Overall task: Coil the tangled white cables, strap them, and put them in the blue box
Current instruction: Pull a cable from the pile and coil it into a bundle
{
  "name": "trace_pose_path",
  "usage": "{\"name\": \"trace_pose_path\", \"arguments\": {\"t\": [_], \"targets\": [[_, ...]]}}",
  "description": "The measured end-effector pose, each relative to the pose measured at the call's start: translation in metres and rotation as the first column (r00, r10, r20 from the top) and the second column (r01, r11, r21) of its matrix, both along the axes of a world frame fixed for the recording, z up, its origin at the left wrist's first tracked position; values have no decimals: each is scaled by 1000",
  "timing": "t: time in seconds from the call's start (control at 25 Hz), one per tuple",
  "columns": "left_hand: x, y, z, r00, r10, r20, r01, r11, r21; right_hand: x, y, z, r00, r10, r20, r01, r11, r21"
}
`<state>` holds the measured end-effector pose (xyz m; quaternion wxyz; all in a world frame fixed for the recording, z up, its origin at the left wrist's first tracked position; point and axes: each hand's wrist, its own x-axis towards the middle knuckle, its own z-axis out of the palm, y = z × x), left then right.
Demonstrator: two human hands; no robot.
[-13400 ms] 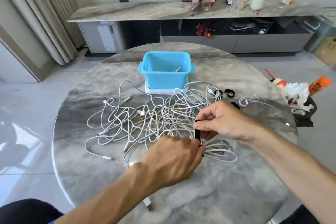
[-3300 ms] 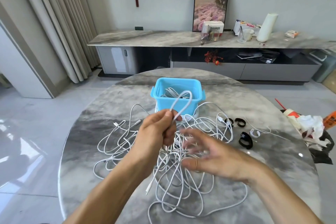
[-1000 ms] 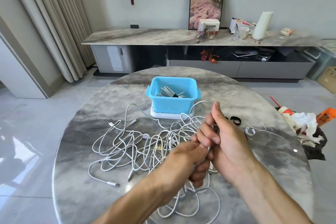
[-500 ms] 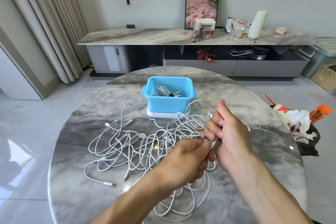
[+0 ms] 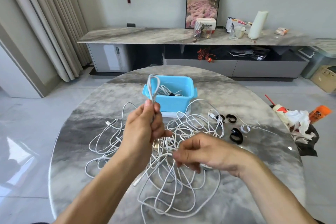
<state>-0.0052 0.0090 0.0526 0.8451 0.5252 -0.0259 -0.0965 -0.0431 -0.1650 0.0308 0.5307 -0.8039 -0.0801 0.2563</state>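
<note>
A tangle of white cables [image 5: 169, 152] sprawls over the middle of the round marble table [image 5: 236, 187]. My left hand [image 5: 143, 129] is raised above it and grips a white cable, whose loop [image 5: 152, 85] stands up from my fist. My right hand [image 5: 198, 151] hovers lower, to the right, fingers curled and pinching a strand of the same tangle. The blue box [image 5: 171, 94] stands beyond the cables on a white lid, with one strapped coil [image 5: 168, 92] inside. Black straps [image 5: 235, 135] lie on the table right of the tangle.
A bin with crumpled paper and an orange bottle [image 5: 301, 120] sits beside the table's right edge. A long marble sideboard [image 5: 181, 36] with clutter runs along the far wall. Curtains [image 5: 45, 23] hang at the left.
My hands were joined low on one cable; the left hand has now risen with a loop above it, and the right hand has dropped away to the lower right.
</note>
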Motion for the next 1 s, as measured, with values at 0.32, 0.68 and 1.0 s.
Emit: {"name": "trace_pose_path", "arguments": {"t": [0.32, 0.68, 1.0], "targets": [[-1, 4, -10, 853, -188, 487, -244, 681, 690, -7, -41, 28, 881, -471, 53, 385, 777, 497], [-17, -17, -26, 778, -520, 353, 115, 670, 733, -6, -23, 30, 750, -628, 208, 465, 724, 510], [-16, -18, -27, 831, -512, 217, 237, 679, 695, -4, -14, 26, 714, -685, 146, 497, 642, 583]]}}
